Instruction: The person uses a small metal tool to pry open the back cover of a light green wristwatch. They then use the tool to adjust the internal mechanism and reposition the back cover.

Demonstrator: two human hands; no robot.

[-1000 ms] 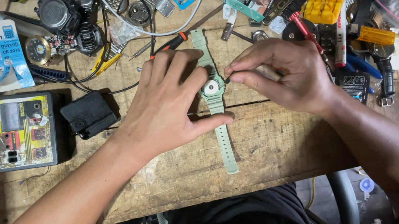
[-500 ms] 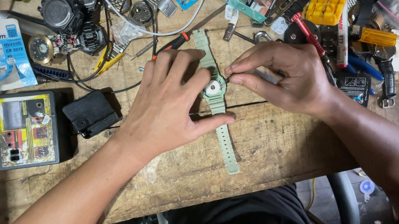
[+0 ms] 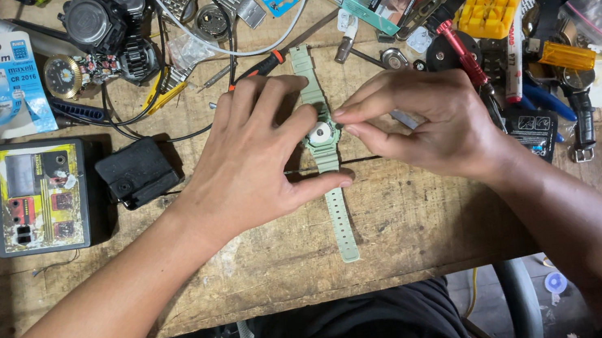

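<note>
A pale green watch [image 3: 323, 140] is lying face down, strap stretched near to far, on the worn wooden surface [image 3: 410, 224]. The left hand [image 3: 258, 160] is pinning its case while the right hand [image 3: 425, 122] is pinching at the round back. Tools are lying scattered along the far edge.

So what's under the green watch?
The worn wooden bench lies under the green watch. Its case sits between the left hand and right hand, whose fingers cover parts of it.
</note>
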